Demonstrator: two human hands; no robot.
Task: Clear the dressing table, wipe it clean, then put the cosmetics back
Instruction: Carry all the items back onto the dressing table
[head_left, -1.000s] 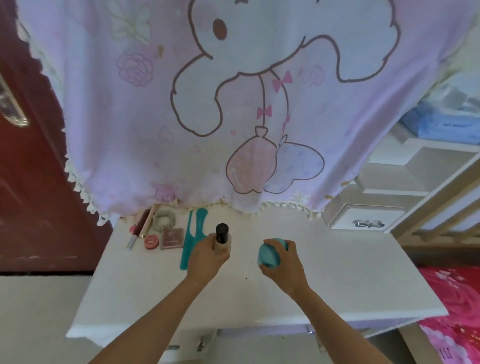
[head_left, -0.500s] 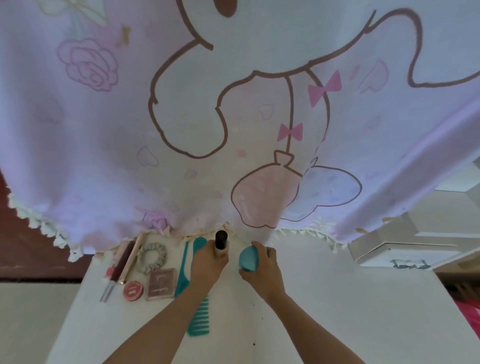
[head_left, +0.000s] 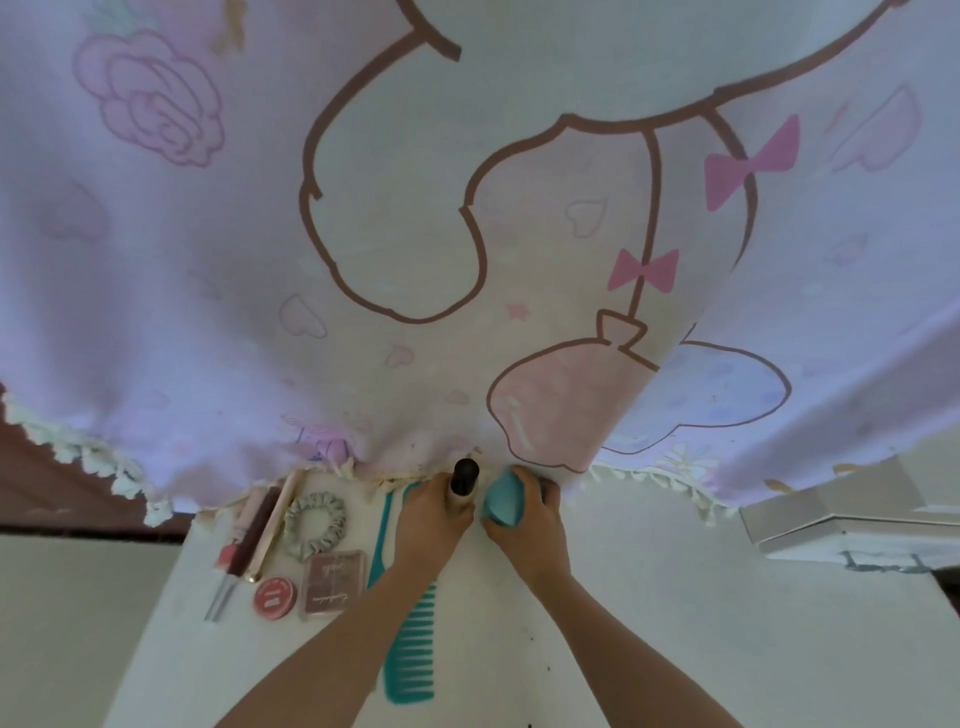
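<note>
While you hold the bottle (head_left: 464, 480) upright at the back edge of the table (head_left: 649, 597), right under the fringe of the hanging cloth (head_left: 467, 234), your left hand (head_left: 434, 512) has its grip curled round the bottle's body below the black cap. Just beside it, your right hand (head_left: 524, 525) has its grip wrapped round the teal egg (head_left: 501, 499), with the fingers over its far side. The knuckles of the two hands almost meet, and you cannot tell from here whether either piece is resting on the table yet. To your left a teal comb (head_left: 413, 639) lies partly under your forearm. Beyond it are a flat case (head_left: 335, 582), a red tin (head_left: 275, 597), a hair tie (head_left: 314, 525) and some tubes (head_left: 244, 535), set close together. A white box (head_left: 841, 530) sits well apart on the right. The bottle is tall and narrow, so it will likely tip if you loosen your grip before its base sits flat. It could also tip if the fringe catches the cap as you draw back, and it would fall toward the comb. The egg is rounded and may roll once you let it go. With your hands this close, opening one grip could knock what the other holds. The cloth drapes onto the back of the table, so it could drag light pieces if you brush it.
</note>
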